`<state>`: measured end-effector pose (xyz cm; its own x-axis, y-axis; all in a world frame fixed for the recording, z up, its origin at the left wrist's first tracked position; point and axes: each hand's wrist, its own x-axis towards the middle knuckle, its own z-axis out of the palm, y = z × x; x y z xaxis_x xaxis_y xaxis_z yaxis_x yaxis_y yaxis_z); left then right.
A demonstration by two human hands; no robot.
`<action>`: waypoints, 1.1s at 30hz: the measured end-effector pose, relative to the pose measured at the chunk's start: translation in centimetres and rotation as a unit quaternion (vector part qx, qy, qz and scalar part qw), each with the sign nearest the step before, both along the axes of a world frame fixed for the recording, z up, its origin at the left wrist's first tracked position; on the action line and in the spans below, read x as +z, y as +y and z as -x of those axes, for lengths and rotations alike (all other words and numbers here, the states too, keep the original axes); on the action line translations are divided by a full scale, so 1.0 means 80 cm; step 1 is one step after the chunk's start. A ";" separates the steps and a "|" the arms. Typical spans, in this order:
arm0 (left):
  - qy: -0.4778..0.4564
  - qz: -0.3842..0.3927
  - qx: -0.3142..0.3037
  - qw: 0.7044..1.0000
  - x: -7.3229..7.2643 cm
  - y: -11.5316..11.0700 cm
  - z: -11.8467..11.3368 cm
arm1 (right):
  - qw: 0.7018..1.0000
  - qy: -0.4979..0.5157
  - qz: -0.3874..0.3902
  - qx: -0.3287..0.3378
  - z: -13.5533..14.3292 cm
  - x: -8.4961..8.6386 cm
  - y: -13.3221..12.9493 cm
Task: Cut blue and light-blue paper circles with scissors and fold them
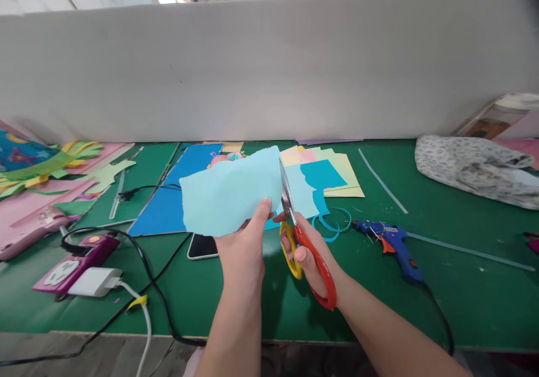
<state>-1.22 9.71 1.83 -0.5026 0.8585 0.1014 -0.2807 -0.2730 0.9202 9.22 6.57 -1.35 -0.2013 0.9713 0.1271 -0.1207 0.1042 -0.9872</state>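
My left hand (248,236) grips a light blue sheet of paper (229,189) by its lower right part, thumb on top, holding it above the table. The sheet's edges look uneven. In my right hand (314,248) is a pair of scissors (324,281) with one red and one yellow handle. Its blades point up and away, along the right edge of the paper. Whether the blades touch the paper, I cannot tell. Behind the sheet lie a pale blue piece (301,189) and a teal piece of paper (322,175), both partly covered.
A blue glue gun (391,242) with a clear glue stick (471,251) lies to the right, near a patterned cloth (467,166). At left are a purple power strip (78,262), a white charger (96,281) and cables. A phone (202,246) lies under the sheet. A white partition (269,68) stands behind.
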 end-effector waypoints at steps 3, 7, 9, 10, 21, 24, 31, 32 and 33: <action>-0.003 0.001 0.006 1.000 0.002 0.000 -0.001 | 1.000 0.001 0.002 -0.004 0.001 0.000 0.000; 0.003 -0.003 0.016 1.000 0.003 0.002 0.001 | 1.000 0.006 0.006 -0.007 0.001 -0.001 0.001; 0.010 -0.002 0.023 1.000 0.002 0.002 0.002 | 1.000 0.007 0.005 -0.010 0.001 -0.002 0.002; 0.013 -0.001 0.025 1.000 0.002 0.003 0.002 | 1.000 0.007 0.004 -0.011 0.000 -0.002 0.002; 0.025 -0.031 0.031 0.999 0.004 0.005 0.005 | 1.000 -0.017 0.005 0.007 -0.005 -0.002 0.004; 0.062 -0.032 0.003 0.998 0.002 0.004 0.007 | 1.000 -0.013 0.001 0.001 -0.008 -0.003 0.010; 0.104 -0.027 -0.068 0.992 -0.006 0.004 0.012 | 1.000 -0.020 -0.013 -0.013 -0.017 -0.004 0.015; 0.105 -0.025 -0.069 0.992 -0.007 0.004 0.013 | 1.000 -0.020 -0.013 -0.013 -0.017 -0.003 0.015; 0.104 -0.025 -0.070 0.992 -0.007 0.005 0.013 | 1.000 -0.019 -0.013 -0.012 -0.017 -0.002 0.014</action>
<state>-2.27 10.09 1.26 -0.3419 0.9100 0.2344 -0.1245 -0.2911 0.9486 10.62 7.68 -1.53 -0.1823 0.9725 0.1450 -0.0807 0.1322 -0.9879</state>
